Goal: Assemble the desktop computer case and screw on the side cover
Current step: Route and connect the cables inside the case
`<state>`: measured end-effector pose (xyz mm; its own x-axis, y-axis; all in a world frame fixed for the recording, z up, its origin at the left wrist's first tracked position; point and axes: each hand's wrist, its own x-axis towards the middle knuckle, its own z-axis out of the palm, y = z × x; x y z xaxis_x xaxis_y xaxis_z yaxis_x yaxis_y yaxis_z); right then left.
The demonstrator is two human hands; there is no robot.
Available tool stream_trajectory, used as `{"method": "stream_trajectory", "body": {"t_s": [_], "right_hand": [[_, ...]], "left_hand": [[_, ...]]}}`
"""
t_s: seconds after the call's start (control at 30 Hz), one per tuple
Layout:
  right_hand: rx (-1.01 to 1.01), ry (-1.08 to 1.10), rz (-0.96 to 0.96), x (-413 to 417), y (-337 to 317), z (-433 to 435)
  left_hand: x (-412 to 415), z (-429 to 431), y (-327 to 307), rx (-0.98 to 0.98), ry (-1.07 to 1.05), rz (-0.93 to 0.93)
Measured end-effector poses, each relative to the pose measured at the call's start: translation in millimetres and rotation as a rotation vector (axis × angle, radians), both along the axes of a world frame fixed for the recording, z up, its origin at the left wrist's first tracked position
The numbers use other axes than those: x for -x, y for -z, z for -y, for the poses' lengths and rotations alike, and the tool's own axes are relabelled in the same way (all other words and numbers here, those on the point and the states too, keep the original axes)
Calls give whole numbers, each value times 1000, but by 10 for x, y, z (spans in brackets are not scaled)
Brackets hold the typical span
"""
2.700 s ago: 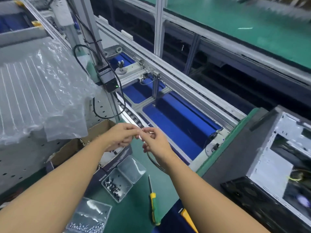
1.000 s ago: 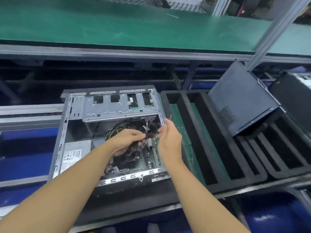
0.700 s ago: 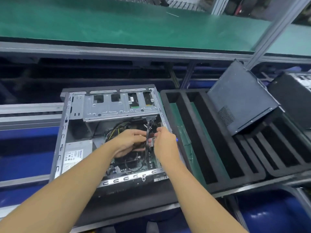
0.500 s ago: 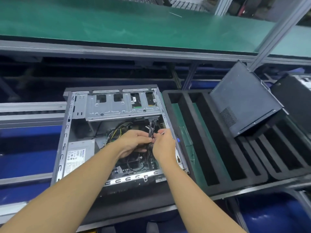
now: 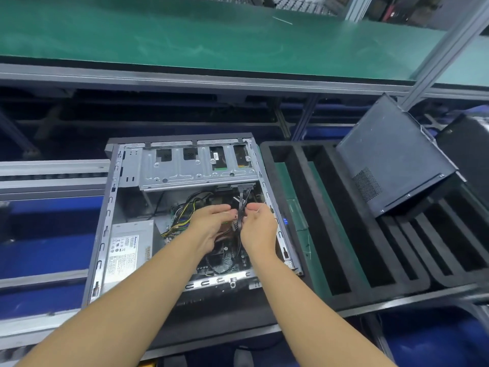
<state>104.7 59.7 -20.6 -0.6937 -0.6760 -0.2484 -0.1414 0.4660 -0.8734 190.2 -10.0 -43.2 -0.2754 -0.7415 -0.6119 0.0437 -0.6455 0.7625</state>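
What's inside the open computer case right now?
A drive cage at the far end, a power supply at left, yellow and black wires. The left hand and right hand pinch a black cable bundle and hide much of the motherboard.

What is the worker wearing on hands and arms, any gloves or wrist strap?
Nothing at all: the left hand and right hand are ungloved, and the left forearm and right forearm show no sleeves down to the picture's edge. No watch, strap or ring shows on the sides facing the camera.
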Motion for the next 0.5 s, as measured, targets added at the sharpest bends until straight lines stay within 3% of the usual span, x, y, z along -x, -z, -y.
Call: {"method": "stream_trajectory", "body": {"t_s": [0.13, 0.27, 0.43, 0.5], "right_hand": [[-23, -60, -104, 4, 16, -7], [-25, -114, -224, 51, 19, 6], [55, -202, -340, 107, 19, 8], [97, -249, -288, 136, -2, 13]], "left_hand": [[60, -48, 53, 173, -149, 25], [49, -51, 9, 253, -56, -108], [17, -49, 2, 377, 0, -70], [17, -51, 3, 395, 8, -63]]}}
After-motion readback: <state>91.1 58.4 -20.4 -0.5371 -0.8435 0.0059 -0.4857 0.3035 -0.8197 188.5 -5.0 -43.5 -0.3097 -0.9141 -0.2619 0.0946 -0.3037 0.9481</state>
